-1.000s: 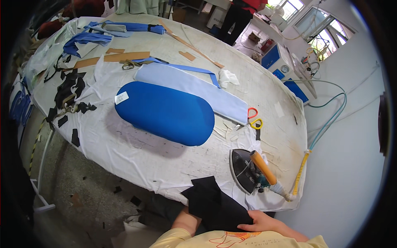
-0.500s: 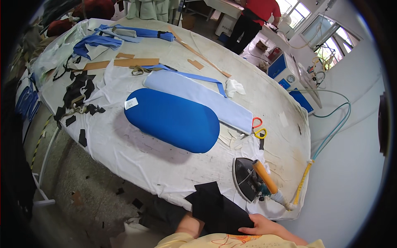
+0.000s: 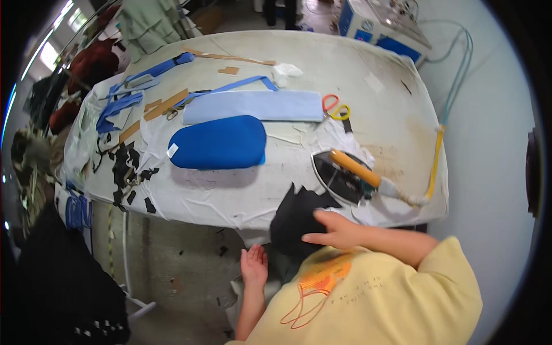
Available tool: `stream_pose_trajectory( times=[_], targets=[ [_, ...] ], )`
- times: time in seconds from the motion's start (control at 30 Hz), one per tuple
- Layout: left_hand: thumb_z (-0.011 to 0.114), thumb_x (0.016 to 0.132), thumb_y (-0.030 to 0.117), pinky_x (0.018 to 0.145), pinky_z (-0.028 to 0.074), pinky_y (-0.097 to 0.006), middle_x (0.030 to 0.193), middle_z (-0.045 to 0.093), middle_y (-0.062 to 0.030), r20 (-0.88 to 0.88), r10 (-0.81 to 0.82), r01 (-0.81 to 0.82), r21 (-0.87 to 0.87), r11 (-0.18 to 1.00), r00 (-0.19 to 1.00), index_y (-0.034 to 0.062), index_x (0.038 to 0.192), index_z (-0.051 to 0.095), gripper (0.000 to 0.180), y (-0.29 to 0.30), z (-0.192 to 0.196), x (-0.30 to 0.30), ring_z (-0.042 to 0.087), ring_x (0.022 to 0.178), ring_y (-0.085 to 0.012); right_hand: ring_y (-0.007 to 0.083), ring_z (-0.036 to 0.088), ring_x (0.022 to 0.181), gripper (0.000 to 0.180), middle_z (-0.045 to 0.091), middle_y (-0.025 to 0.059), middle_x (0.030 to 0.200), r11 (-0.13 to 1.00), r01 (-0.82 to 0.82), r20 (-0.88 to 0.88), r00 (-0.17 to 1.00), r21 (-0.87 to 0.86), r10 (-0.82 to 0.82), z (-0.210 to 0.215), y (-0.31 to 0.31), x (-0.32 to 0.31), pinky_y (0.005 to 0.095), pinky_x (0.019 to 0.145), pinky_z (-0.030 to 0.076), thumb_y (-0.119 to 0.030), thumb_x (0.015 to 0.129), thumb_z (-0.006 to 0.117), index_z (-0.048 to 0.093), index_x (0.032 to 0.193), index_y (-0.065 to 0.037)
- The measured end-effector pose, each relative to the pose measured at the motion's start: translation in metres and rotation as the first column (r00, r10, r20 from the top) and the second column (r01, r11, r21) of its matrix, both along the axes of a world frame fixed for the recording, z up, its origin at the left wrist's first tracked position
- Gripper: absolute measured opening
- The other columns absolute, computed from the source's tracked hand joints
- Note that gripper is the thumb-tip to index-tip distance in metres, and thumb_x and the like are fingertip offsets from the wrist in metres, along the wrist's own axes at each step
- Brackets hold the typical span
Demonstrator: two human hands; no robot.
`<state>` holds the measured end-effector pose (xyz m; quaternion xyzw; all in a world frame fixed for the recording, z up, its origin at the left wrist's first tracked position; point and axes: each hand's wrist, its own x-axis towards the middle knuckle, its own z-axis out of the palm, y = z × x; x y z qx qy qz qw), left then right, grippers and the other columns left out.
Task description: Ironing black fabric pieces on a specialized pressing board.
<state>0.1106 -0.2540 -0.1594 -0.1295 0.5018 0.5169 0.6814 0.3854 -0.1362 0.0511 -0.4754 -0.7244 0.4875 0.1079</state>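
A piece of black cloth (image 3: 294,221) hangs over the near edge of the table, with its pointed upper corners lying on the white cover. My right hand (image 3: 336,231) grips its right side, the thumb toward me and the fingers partly hidden. Lower and to the left, my left hand (image 3: 254,265) is apart from the cloth, palm up, fingers stretched out and nothing in it. Just beyond my right hand, an iron (image 3: 345,175) with an orange-brown handle lies on the table.
A blue padded oval pressing board (image 3: 218,142) stands mid-table before a light blue fabric panel (image 3: 253,106). Red-and-yellow-handled scissors (image 3: 336,109) lie at its right end. Black scraps (image 3: 125,167) litter the left. The iron's hose (image 3: 438,164) rises at the right.
My view has turned, so the table appears shifted and less tilted. My left hand has come out from behind the black cloth and opened. The right hand keeps hold, its arm now raised across.
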Motion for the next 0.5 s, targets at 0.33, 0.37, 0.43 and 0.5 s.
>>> stream_pose_trajectory(
  times=[0.33, 0.37, 0.43, 0.5],
  targets=[
    [0.053, 0.102, 0.031, 0.103, 0.046, -0.037, 0.133, 0.058, -0.0119, -0.145, -0.106, 0.150, 0.341, 0.928, 0.984, -0.0032, 0.133, 0.052, 0.046, -0.014, 0.161, 0.037, 0.057, 0.120, -0.0228, 0.0392, 0.062, 0.089, 0.031, 0.066, 0.0170, 0.090, 0.949, -0.254, -0.225, 0.929, 0.188, 0.293, 0.012, -0.015, -0.052, 0.0472, 0.074, 0.049, -0.034, 0.087, 0.067, 0.062, 0.095, -0.004],
    [0.053, 0.102, 0.033, 0.103, 0.046, -0.037, 0.131, 0.059, -0.0120, -0.087, -0.083, 0.108, 0.335, 0.936, 0.993, -0.0030, 0.132, 0.053, 0.047, -0.012, 0.161, 0.040, 0.058, 0.119, -0.0228, 0.0380, 0.063, 0.089, 0.031, 0.067, 0.0157, 0.090, 0.952, -0.195, -0.250, 0.934, 0.235, 0.254, 0.010, -0.011, -0.044, 0.0463, 0.074, 0.049, -0.035, 0.087, 0.067, 0.065, 0.097, -0.006],
    [0.047, 0.102, 0.044, 0.108, 0.042, -0.044, 0.140, 0.054, -0.0150, -0.074, -0.227, 0.239, 0.279, 0.930, 0.971, 0.0011, 0.138, 0.050, 0.056, 0.005, 0.163, 0.037, 0.053, 0.127, -0.0299, 0.0313, 0.066, 0.081, 0.027, 0.069, 0.0108, 0.084, 0.950, 0.139, -0.280, 0.958, 0.278, -0.058, -0.006, 0.007, -0.025, 0.0427, 0.069, 0.050, -0.036, 0.088, 0.066, 0.069, 0.096, -0.010],
    [0.049, 0.101, 0.044, 0.104, 0.045, -0.042, 0.135, 0.058, -0.0138, 0.059, -0.295, 0.269, 0.269, 0.925, 0.954, 0.0015, 0.135, 0.053, 0.055, 0.025, 0.167, 0.041, 0.058, 0.121, -0.0291, 0.0237, 0.068, 0.078, 0.020, 0.070, 0.0061, 0.081, 0.975, 0.198, -0.327, 0.919, -0.097, -0.219, -0.019, 0.024, 0.002, 0.0367, 0.068, 0.052, -0.029, 0.087, 0.069, 0.070, 0.094, -0.011]
  ],
)
